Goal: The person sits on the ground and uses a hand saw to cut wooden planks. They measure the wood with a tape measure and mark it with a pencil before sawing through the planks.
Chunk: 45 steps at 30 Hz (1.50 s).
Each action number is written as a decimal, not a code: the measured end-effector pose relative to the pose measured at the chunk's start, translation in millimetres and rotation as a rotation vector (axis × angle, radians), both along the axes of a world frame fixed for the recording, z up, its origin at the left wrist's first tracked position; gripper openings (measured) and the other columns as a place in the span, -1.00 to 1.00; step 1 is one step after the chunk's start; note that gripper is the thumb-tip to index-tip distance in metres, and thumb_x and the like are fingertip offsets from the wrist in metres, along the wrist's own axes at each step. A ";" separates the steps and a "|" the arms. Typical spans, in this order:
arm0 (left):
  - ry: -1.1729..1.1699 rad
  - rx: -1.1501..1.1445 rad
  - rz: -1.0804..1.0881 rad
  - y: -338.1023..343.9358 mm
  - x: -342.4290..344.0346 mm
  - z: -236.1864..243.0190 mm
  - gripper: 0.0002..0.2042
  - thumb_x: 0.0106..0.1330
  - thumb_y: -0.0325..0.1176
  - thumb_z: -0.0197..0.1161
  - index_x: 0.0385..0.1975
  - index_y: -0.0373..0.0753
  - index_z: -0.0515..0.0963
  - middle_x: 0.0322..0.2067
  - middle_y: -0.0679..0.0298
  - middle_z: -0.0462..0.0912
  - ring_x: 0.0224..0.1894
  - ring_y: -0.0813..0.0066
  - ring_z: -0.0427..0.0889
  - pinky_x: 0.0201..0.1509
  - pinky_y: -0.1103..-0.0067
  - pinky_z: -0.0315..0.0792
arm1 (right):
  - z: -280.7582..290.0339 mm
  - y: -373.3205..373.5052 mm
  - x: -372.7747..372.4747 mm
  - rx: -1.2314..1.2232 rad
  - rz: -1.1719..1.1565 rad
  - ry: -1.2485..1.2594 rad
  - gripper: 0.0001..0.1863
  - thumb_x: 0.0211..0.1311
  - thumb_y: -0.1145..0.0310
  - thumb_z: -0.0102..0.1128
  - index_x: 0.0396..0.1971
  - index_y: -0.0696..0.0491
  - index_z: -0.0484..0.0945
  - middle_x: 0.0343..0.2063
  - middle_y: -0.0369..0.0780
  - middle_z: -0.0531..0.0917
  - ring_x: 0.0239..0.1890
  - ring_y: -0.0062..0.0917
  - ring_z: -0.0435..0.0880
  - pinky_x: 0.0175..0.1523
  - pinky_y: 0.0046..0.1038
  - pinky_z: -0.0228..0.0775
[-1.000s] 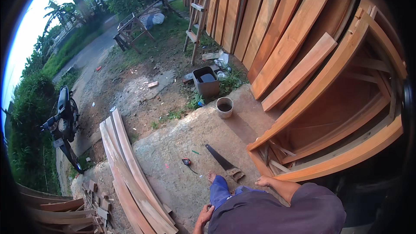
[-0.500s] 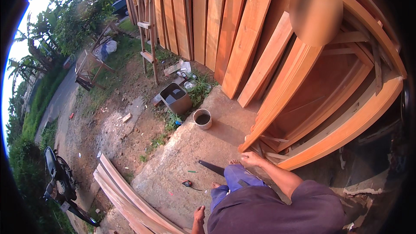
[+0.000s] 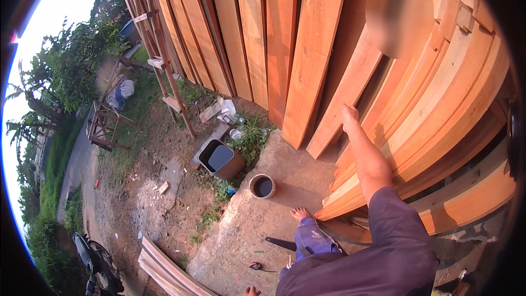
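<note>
My right hand (image 3: 348, 115) reaches up to a pale board (image 3: 366, 71) leaning among taller planks (image 3: 309, 49), its fingers curled at the board's edge. My left hand (image 3: 252, 290) is low at the bottom edge, mostly out of view, beside my clothing. A handsaw (image 3: 279, 243) lies on the concrete by my bare foot (image 3: 300, 212), partly hidden by my leg. A tape measure (image 3: 255, 266) and a small green stick (image 3: 259, 251) lie near it. Stacked wooden frames (image 3: 438, 126) stand right of my arm.
A bucket (image 3: 262, 186) and a square dark container (image 3: 222, 158) sit ahead. A wooden ladder (image 3: 163, 71) leans on the planks. A motorcycle (image 3: 96, 266) stands lower left, beside long boards (image 3: 167, 271). A wooden trestle (image 3: 107, 123) stands near the path (image 3: 76, 170).
My right hand has risen from low by the frame to the leaning board. My view has turned toward the planks, and my foot has moved forward toward the bucket.
</note>
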State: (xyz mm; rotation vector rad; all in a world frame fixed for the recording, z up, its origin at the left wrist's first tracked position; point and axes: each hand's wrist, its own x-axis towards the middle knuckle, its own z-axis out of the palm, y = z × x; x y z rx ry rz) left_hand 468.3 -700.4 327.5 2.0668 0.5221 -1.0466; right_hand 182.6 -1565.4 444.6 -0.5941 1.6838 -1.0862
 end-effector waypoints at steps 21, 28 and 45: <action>0.201 0.046 0.002 -82.4 84.8 36.5 -0.48 0.38 -0.09 0.33 0.29 -0.11 0.49 0.14 0.17 0.62 0.12 0.36 0.51 0.21 0.39 0.24 | 139.8 -186.1 -105.3 -0.555 -0.176 0.102 0.04 -0.03 0.22 0.69 0.37 0.21 0.21 0.27 0.03 0.47 0.30 -0.24 0.48 0.42 -0.20 0.29; -0.169 -0.261 -0.531 -347.4 77.4 126.6 -0.43 0.49 -0.16 0.24 0.38 -0.37 0.36 0.09 0.13 0.65 -0.05 0.35 0.71 0.01 0.49 0.52 | 145.8 -46.6 17.0 -0.808 -0.212 0.087 -0.22 0.02 0.41 0.63 0.17 0.25 0.30 0.10 -0.05 0.50 0.15 -0.36 0.54 0.31 -0.32 0.40; -0.255 -0.831 -0.663 -460.6 -72.3 390.8 0.26 0.03 -0.09 0.66 0.54 -0.38 -0.21 0.40 -0.05 0.16 0.45 0.12 0.26 0.52 0.27 0.20 | 98.1 353.9 75.1 -1.036 0.774 0.270 -0.23 0.02 0.43 0.56 0.27 0.12 0.38 0.29 0.04 0.45 0.33 -0.05 0.46 0.43 -0.14 0.29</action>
